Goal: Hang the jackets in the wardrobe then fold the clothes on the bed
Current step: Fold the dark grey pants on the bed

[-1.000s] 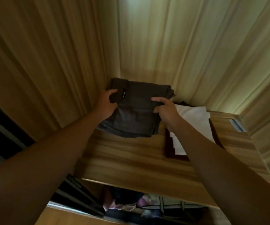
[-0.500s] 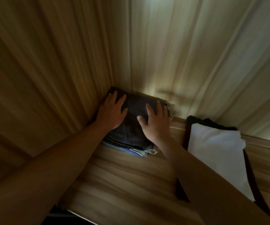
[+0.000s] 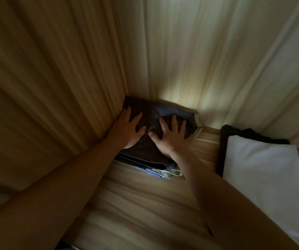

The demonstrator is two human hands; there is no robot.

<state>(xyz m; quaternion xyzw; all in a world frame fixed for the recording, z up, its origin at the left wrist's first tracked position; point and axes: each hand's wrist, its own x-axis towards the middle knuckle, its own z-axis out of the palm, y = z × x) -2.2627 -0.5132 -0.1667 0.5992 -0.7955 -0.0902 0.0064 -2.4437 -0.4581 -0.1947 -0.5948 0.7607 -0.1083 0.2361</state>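
Dark stack of clothes lies directly beneath our left hand and right hand, both spread flat, gripping nothing.

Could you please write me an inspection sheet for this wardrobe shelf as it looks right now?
Surface: wooden shelf, grain bare in front of the stack.
Job's things: folded dark garment tops a stack in the back left corner, blue and pale layers beneath.
Clutter: white folded cloth on a dark item, apart to the right.
Grippers: left hand and right hand press flat on the stack, fingers spread.
Cables: nothing seen.
Surroundings: wood-grain wardrobe walls, dim light.
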